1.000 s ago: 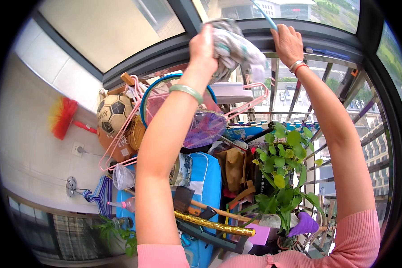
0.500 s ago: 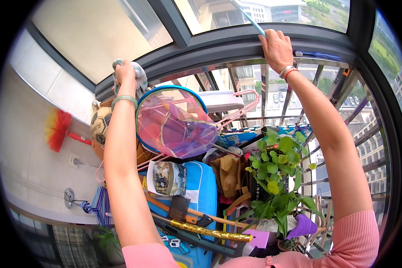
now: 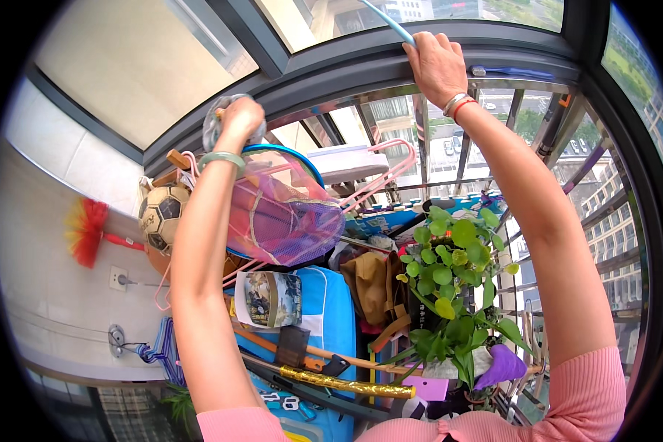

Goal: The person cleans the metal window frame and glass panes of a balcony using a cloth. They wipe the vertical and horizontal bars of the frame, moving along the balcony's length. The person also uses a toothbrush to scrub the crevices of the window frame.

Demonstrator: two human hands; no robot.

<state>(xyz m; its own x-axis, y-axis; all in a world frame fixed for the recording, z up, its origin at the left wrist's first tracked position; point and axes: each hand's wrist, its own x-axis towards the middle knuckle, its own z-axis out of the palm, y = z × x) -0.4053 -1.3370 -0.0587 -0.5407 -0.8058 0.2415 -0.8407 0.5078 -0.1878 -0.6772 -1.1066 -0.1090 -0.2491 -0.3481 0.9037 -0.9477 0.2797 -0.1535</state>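
My left hand (image 3: 243,120) is closed on a grey-and-white cloth (image 3: 215,125), bunched up against the dark window frame (image 3: 331,62) at the upper left. My right hand (image 3: 438,68) wraps around the end of a thin light-blue handle (image 3: 392,22), resting by the frame's lower rail. That handle slants up and left across the glass, and its far end is out of view. To the right of this hand, a brush with a blue handle (image 3: 519,72) lies on the sill. Below my left hand, a pink-purple mesh net (image 3: 287,214) with a blue rim is partly covered by my forearm.
Under my arms are a worn football (image 3: 163,216), a blue case (image 3: 324,295), a gold-wrapped stick (image 3: 346,384) and a leafy potted plant (image 3: 449,280). Metal railings (image 3: 464,158) run along the right. A red-yellow duster (image 3: 88,232) hangs on the left wall.
My left hand has slid to the right along the window frame with the cloth. My right hand keeps its grip on the blue handle, and the whole view has shifted slightly.
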